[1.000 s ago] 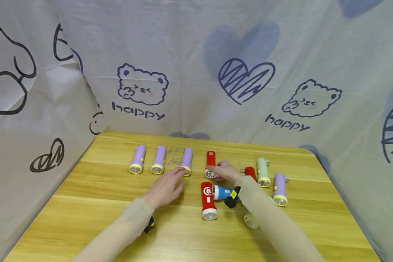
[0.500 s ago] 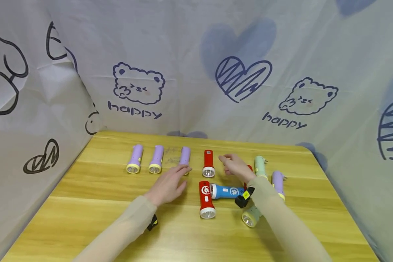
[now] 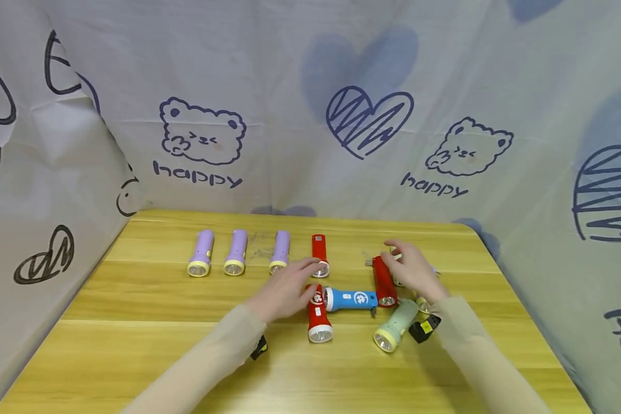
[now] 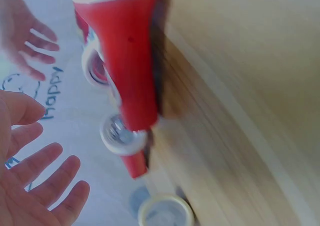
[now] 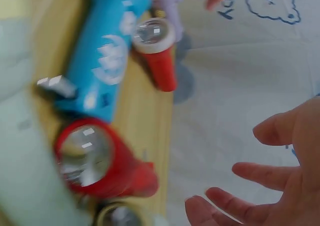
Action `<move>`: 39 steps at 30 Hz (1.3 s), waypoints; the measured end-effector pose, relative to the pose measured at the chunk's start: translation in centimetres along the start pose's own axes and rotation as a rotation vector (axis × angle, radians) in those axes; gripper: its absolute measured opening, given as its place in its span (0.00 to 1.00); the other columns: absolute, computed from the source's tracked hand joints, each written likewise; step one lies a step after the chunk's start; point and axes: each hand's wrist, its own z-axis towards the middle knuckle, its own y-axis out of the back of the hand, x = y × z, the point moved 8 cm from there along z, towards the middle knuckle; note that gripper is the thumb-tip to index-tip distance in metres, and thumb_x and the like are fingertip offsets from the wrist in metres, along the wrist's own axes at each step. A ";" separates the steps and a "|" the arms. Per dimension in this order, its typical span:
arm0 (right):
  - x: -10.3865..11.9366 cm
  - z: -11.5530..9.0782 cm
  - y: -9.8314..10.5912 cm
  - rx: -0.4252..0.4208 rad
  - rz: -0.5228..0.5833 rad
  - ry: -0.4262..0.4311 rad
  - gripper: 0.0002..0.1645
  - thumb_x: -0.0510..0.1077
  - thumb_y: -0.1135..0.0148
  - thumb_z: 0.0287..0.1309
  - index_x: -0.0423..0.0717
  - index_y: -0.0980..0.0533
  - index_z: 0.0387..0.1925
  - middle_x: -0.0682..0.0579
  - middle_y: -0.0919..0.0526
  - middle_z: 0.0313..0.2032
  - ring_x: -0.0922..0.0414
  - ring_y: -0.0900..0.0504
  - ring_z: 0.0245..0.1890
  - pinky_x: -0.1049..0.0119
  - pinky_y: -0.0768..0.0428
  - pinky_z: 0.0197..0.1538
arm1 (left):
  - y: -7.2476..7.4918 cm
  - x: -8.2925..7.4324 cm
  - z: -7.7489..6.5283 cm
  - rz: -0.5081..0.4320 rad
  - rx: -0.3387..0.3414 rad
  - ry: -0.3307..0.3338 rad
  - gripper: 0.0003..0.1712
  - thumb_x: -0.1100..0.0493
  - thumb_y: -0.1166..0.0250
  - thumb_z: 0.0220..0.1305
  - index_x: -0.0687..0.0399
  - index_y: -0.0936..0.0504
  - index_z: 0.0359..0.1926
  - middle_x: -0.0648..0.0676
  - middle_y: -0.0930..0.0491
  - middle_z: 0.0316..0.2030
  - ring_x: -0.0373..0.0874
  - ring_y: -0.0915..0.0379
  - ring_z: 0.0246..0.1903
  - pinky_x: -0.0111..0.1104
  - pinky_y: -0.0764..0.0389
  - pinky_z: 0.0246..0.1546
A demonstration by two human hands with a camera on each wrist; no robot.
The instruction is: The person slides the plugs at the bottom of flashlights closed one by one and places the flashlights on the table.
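Observation:
My left hand (image 3: pixel 284 290) hovers with fingers spread between two red flashlights with white heads, the rear one (image 3: pixel 318 247) and the front one (image 3: pixel 319 322). In the left wrist view, a gap shows between its fingers and the front one. To the right, my right hand (image 3: pixel 414 270) is held above an all-red flashlight (image 3: pixel 383 279), its fingers apart and nothing between them. It mostly hides a green and a purple flashlight behind it. A blue flashlight (image 3: pixel 359 299) lies sideways beside the front red one. Another green flashlight (image 3: pixel 399 319) lies slanted under my right wrist.
Three purple flashlights with yellow heads, the left one (image 3: pixel 203 250), the middle one (image 3: pixel 237 250) and the right one (image 3: pixel 280 250), line the table's back left. A printed cloth (image 3: pixel 284 149) hangs behind the wooden table (image 3: pixel 134 333).
My right hand has let go of the rear red flashlight and moved right over the all-red one. My left hand has left the third purple flashlight, shifting right. The head view has turned slightly right.

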 end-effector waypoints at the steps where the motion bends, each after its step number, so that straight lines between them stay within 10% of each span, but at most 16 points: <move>1: -0.2 -0.3 -0.2 -0.005 -0.017 0.017 0.30 0.50 0.50 0.74 0.37 0.32 0.68 0.31 0.22 0.58 0.39 0.17 0.52 0.43 0.17 0.54 | -0.1 -0.3 0.2 -0.005 0.006 -0.007 0.26 0.59 0.40 0.71 0.52 0.27 0.69 0.55 0.27 0.68 0.53 0.29 0.67 0.47 0.28 0.70; 8: -1.6 -1.8 -2.5 0.088 -0.103 0.036 0.30 0.46 0.45 0.70 0.34 0.31 0.67 0.34 0.17 0.40 0.46 0.20 0.35 0.53 0.18 0.38 | -1.8 -1.8 0.7 0.033 0.095 -0.017 0.27 0.56 0.42 0.74 0.50 0.30 0.71 0.56 0.31 0.71 0.52 0.32 0.70 0.45 0.30 0.72; 15: -1.9 -2.4 -4.5 0.208 -0.164 0.002 0.31 0.48 0.45 0.71 0.35 0.32 0.69 0.31 0.20 0.57 0.44 0.19 0.46 0.45 0.20 0.55 | -2.7 -2.4 0.8 0.100 0.109 -0.041 0.26 0.55 0.41 0.73 0.49 0.28 0.70 0.54 0.28 0.69 0.48 0.29 0.68 0.41 0.28 0.71; 27: -2.0 -1.7 -6.0 0.309 -0.225 -0.019 0.29 0.55 0.46 0.73 0.40 0.27 0.65 0.35 0.19 0.59 0.41 0.19 0.54 0.41 0.23 0.61 | -2.7 -2.1 0.9 0.110 0.126 -0.010 0.25 0.54 0.41 0.74 0.47 0.28 0.70 0.53 0.29 0.70 0.48 0.28 0.67 0.40 0.27 0.70; 39: -1.6 -0.9 -6.5 0.316 -0.192 -0.002 0.23 0.55 0.48 0.74 0.44 0.23 0.57 0.46 0.14 0.41 0.51 0.22 0.37 0.53 0.21 0.46 | -2.0 -1.7 0.6 0.110 0.123 0.014 0.26 0.54 0.41 0.74 0.47 0.28 0.70 0.53 0.29 0.70 0.48 0.29 0.67 0.41 0.27 0.70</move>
